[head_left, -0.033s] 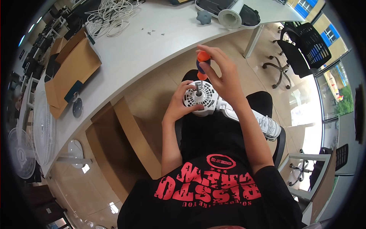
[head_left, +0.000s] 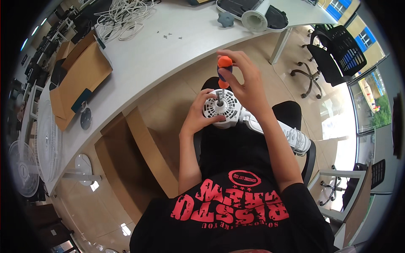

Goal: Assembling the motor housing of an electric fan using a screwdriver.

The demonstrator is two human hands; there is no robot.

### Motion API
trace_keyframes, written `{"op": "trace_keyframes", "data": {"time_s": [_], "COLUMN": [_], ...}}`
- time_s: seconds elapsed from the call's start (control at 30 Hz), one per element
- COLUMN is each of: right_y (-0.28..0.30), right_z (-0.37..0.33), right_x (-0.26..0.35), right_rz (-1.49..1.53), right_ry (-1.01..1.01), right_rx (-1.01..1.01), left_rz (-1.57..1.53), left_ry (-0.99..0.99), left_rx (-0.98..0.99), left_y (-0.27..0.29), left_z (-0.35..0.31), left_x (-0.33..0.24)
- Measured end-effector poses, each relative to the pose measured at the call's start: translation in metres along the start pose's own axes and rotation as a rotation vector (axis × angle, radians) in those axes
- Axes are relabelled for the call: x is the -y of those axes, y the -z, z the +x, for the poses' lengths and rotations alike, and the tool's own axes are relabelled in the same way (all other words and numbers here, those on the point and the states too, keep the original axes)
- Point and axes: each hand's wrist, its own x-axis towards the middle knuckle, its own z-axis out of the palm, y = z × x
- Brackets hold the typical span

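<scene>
A white fan motor housing (head_left: 230, 119) with a round slotted front lies over my lap. My left hand (head_left: 197, 114) is curled around its left side, thumb and fingers on the rim. A metal shaft (head_left: 219, 101) sticks up from the housing's centre. My right hand (head_left: 247, 80) grips a screwdriver (head_left: 225, 72) with an orange and dark blue handle. It stands nearly upright, its blade reaching down to the slotted front beside the shaft; the tip itself is hard to make out. From the housing a white neck (head_left: 253, 123) runs right, under my right forearm, to a white ribbed end (head_left: 298, 141).
A white desk (head_left: 139, 71) curves ahead, bearing small screws (head_left: 165, 36), tangled white cable (head_left: 124, 21), a grey knob (head_left: 225, 19), a white tube (head_left: 254, 20) and an open cardboard box (head_left: 84, 80). Clear fan blades (head_left: 24, 168) stand left. Another carton (head_left: 143, 147) sits beside me; an office chair (head_left: 333, 55) stands right.
The fingers of my right hand have shifted very slightly on the screwdriver's handle. My left hand and the motor housing stay where they were.
</scene>
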Motion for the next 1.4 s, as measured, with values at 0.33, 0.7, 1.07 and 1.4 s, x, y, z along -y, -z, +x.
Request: {"op": "trace_keyframes", "data": {"time_s": [0.33, 0.7, 1.07, 1.4], "right_y": [0.012, -0.006, -0.010, -0.005], "right_z": [0.001, 0.001, 0.004, -0.003], "right_x": [0.005, 0.003, -0.003, 0.000], "right_rz": [-0.170, -0.212, -0.002, -0.118], "right_ry": [0.074, 0.007, -0.012, -0.065], "right_rx": [0.005, -0.138, -0.066, -0.104], "left_rz": [0.052, 0.066, 0.026, 0.065], "left_ry": [0.025, 0.017, -0.004, -0.021], "left_rx": [0.013, 0.025, 0.014, 0.014], "left_y": [0.002, 0.001, -0.001, 0.000], "left_z": [0.000, -0.001, 0.002, 0.001], "left_x": [-0.010, -0.007, -0.003, -0.002]}}
